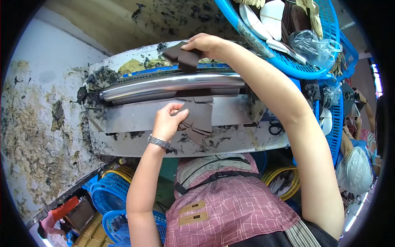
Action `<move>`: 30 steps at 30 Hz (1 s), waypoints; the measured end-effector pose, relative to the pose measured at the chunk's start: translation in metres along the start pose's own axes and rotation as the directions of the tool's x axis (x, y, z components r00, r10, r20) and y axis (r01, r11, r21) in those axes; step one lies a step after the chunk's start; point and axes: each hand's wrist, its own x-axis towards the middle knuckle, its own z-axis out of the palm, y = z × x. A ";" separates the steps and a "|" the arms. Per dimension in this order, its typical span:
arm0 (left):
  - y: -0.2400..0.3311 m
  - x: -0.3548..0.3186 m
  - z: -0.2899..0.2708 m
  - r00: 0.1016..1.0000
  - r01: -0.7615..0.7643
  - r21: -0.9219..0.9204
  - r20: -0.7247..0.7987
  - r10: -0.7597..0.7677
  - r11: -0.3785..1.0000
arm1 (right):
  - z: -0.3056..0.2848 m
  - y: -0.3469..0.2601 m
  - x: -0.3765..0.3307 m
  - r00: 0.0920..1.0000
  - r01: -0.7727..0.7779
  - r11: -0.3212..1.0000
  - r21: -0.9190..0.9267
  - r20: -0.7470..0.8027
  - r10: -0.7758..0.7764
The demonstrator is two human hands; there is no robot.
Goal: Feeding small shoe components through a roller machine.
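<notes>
In front of me is a roller machine with a shiny metal roller [164,85] and a flat metal feed plate [135,118] on its near side. My left hand [168,122] pinches a small stack of grey-brown leather pieces [199,114] over the plate. Several notched edges show in that stack. Just beyond it, a dark brown strip lies at the roller gap. My right hand [204,44] reaches over the roller to its far side, with dark brown leather pieces [189,59] gripped between thumb and fingers.
A blue basket [267,51] at the far right holds white and brown cut pieces and a clear plastic bag. Black scissors [275,128] lie right of the plate. Blue baskets [108,193] and yellow ones stand below the table. Another person [356,164] is at the right.
</notes>
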 end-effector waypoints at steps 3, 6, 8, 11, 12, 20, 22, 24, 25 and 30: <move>-0.004 -0.009 -0.003 0.999 0.027 0.011 -0.017 -0.027 1.000 | 0.001 0.005 0.002 0.978 -0.190 0.980 0.061 0.097 0.183; -0.004 0.000 -0.002 0.999 0.015 0.103 -0.039 -0.011 0.995 | 0.007 0.002 0.000 0.966 -0.163 0.856 -0.491 0.097 0.239; -0.001 0.013 0.000 0.995 -0.038 0.186 -0.089 0.055 0.982 | 0.008 -0.007 -0.001 0.995 -0.034 0.707 -0.706 0.046 0.094; -0.002 0.018 0.001 0.982 0.002 0.364 -0.176 0.066 0.931 | 0.006 -0.018 -0.006 0.981 0.192 0.937 -0.293 0.042 -0.188; -0.002 0.017 0.001 0.983 -0.034 0.249 -0.164 0.077 0.968 | 0.006 -0.020 -0.008 0.987 0.126 0.985 -0.117 0.116 -0.112; -0.001 0.001 -0.002 0.996 -0.015 0.028 -0.086 0.018 0.999 | 0.016 -0.007 -0.007 0.981 0.063 0.788 -0.612 0.183 0.064; 0.000 0.004 0.000 0.991 -0.097 0.007 -0.096 0.097 0.995 | 0.012 -0.014 -0.002 0.946 0.320 0.506 -0.801 0.237 -0.223; -0.001 0.003 0.002 0.992 -0.038 -0.010 -0.125 0.036 0.999 | 0.007 -0.019 0.001 0.894 0.400 0.787 -0.469 0.010 -0.449; -0.002 0.000 0.003 0.992 -0.031 -0.052 -0.121 0.025 0.998 | 0.004 -0.022 0.001 0.918 0.383 0.903 -0.195 -0.031 -0.396; -0.006 -0.013 0.003 0.994 0.012 -0.267 -0.099 -0.040 0.964 | 0.011 -0.006 -0.009 0.959 -0.128 0.963 -0.239 0.216 0.181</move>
